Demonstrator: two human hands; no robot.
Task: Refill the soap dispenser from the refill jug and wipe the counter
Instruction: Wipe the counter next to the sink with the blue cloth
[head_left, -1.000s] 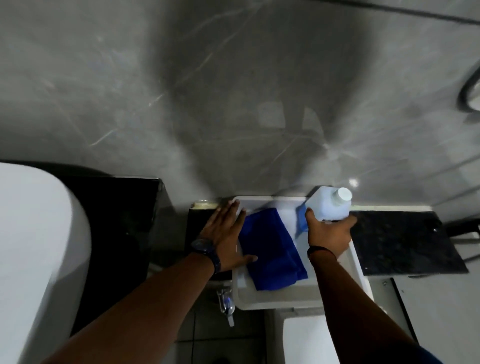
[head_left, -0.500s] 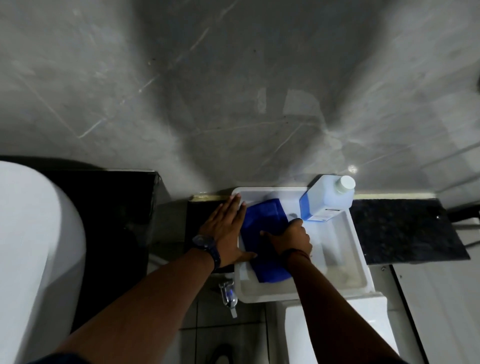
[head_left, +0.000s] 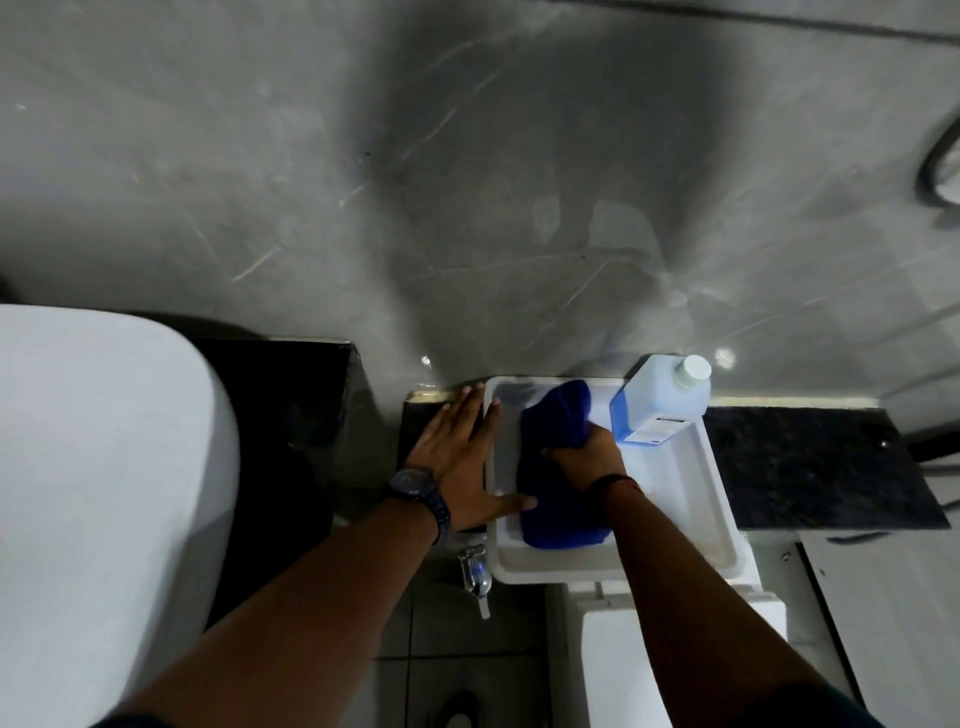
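Observation:
A blue cloth (head_left: 556, 457) lies bunched in a white tray (head_left: 691, 499) on the counter. My right hand (head_left: 589, 457) grips the cloth near its middle, fingers curled into the fabric. My left hand (head_left: 462, 457) lies flat with straight fingers on the tray's left rim and the dark counter beside it; a watch is on that wrist. The refill jug (head_left: 660, 402), translucent with a white cap and a blue-white label, stands at the tray's back right corner, just right of my right hand. No soap dispenser shows.
A grey marbled wall (head_left: 467, 182) rises right behind the tray. Dark speckled counter (head_left: 810, 467) runs to the right. A large white rounded fixture (head_left: 93, 493) fills the left. A chrome tap (head_left: 475, 571) hangs below the tray's front left corner.
My right hand let go of the jug, which now stands in the tray's back corner, and came down onto the blue cloth, bunching it up. My left hand stayed flat.

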